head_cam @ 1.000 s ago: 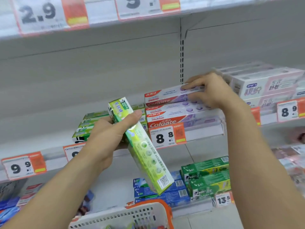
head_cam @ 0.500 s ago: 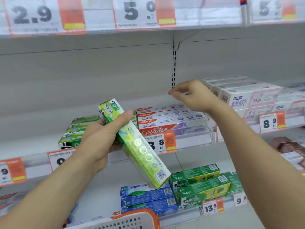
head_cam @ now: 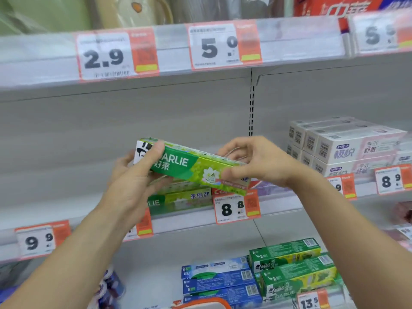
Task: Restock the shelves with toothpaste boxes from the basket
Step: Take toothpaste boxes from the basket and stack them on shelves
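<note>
— What was written on the box?

— "DARLIE" in white on a green toothpaste box (head_cam: pixel 189 167), with a top-hatted face at its left end. The left hand (head_cam: pixel 131 181) gripped that end, thumb over the front; the right hand (head_cam: pixel 256 161) pinched the other end. It was held level before the middle shelf (head_cam: pixel 278 202), above a stacked green box (head_cam: pixel 180 200).

— And the tags?

— 2.9 (head_cam: pixel 104 55), 5.0 (head_cam: pixel 214 46), 8.8 (head_cam: pixel 231 208), 9.9 (head_cam: pixel 38 240). The basket rim (head_cam: pixel 200 304) showed at the bottom edge.

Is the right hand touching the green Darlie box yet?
Touching. The head view shows the right hand with its thumb pressed on the front face of the green Darlie box near its right end, no gap visible.
</note>
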The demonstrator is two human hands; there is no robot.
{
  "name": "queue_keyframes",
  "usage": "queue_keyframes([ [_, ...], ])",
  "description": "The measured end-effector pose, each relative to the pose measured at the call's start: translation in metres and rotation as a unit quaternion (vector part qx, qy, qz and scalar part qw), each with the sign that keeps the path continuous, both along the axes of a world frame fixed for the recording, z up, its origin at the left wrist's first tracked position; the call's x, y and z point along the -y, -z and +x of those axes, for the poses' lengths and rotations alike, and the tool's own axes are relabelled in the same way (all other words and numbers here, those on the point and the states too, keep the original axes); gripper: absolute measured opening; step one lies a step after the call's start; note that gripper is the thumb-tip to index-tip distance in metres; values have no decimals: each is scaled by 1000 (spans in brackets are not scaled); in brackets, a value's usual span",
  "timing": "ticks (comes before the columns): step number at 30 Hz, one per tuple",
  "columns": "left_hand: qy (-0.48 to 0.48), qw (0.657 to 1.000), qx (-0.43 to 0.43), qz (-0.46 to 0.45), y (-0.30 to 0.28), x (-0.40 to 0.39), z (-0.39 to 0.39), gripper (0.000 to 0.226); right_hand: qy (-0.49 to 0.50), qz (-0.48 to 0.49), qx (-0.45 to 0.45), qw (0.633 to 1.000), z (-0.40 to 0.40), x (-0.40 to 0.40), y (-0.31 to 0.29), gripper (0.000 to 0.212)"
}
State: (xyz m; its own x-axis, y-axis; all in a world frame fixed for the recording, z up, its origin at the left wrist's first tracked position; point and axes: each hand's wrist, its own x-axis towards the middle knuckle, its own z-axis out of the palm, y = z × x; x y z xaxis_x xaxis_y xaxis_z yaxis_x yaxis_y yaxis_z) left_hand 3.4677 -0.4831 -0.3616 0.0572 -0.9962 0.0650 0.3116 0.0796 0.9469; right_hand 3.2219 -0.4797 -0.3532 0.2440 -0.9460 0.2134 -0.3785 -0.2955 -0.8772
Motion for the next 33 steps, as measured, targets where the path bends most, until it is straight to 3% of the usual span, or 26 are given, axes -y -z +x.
queue_keyframes([
  [4, 2, 995, 94, -43, -1, 13, 30, 72, 69, -5, 169, 983, 6, 16, -3, 61],
  [12, 5, 966, 258, -32, 8, 34, 75, 59, 87, -8, 272, 958, 41, 45, -5, 53],
  [16, -76, 949, 295, -83, 13, 48, 86, 41, 72, -29, 168, 983, 51, 61, 0, 47],
  [19, -127, 930, 322, -124, 12, 69, 88, 48, 77, -69, -13, 995, 59, 77, -1, 35],
  [21, -134, 928, 324, -127, 13, 84, 89, 53, 84, -96, -78, 989, 66, 90, 1, 31],
  [24, -98, 939, 328, -44, 21, 94, 87, 72, 124, -113, -111, 979, 71, 113, 10, 27],
  [27, -23, 925, 377, 50, 36, 91, 80, 86, 154, -122, -146, 970, 65, 131, 14, 28],
  [31, 16, 917, 398, 36, 50, 89, 77, 29, 96, -79, -182, 975, 58, 141, 12, 30],
  [33, 19, 910, 414, 26, 50, 90, 77, 27, 63, -42, -212, 974, 57, 142, 13, 30],
])
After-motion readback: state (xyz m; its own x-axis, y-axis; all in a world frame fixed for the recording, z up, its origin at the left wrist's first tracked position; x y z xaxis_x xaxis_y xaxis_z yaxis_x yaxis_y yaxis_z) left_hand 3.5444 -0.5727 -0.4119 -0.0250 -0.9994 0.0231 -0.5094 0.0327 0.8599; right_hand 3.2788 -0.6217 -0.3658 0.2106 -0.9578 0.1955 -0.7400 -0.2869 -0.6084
